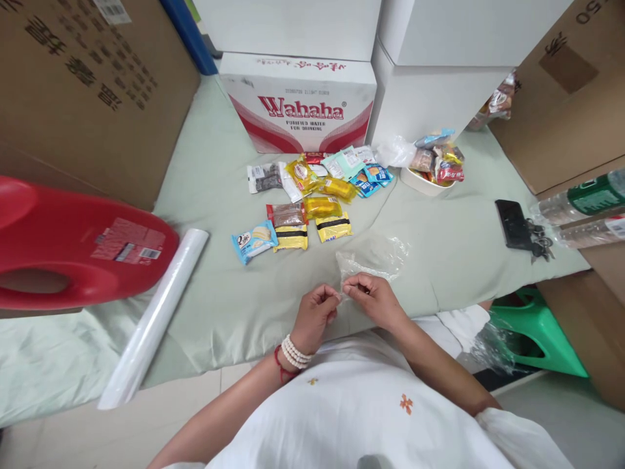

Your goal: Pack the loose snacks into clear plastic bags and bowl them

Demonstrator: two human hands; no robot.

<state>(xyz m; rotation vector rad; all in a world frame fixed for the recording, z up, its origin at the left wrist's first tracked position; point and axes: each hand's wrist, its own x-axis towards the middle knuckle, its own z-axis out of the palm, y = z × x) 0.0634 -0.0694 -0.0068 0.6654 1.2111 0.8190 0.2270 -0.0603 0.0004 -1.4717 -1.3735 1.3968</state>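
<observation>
Cloth-covered, the pale green tabletop (215, 312) runs back to a Wahaha box (297, 107). The clear plastic bag (374, 260) lies just beyond the left hand (317, 312) and right hand (375, 298), its length stretching forward and rightward so that the bulk is nearer the right hand. Both hands seem to pinch its near edge, thumb against finger, their tips almost meeting. Snack packets (322, 207) lie farther forward, mostly to the left.
</observation>
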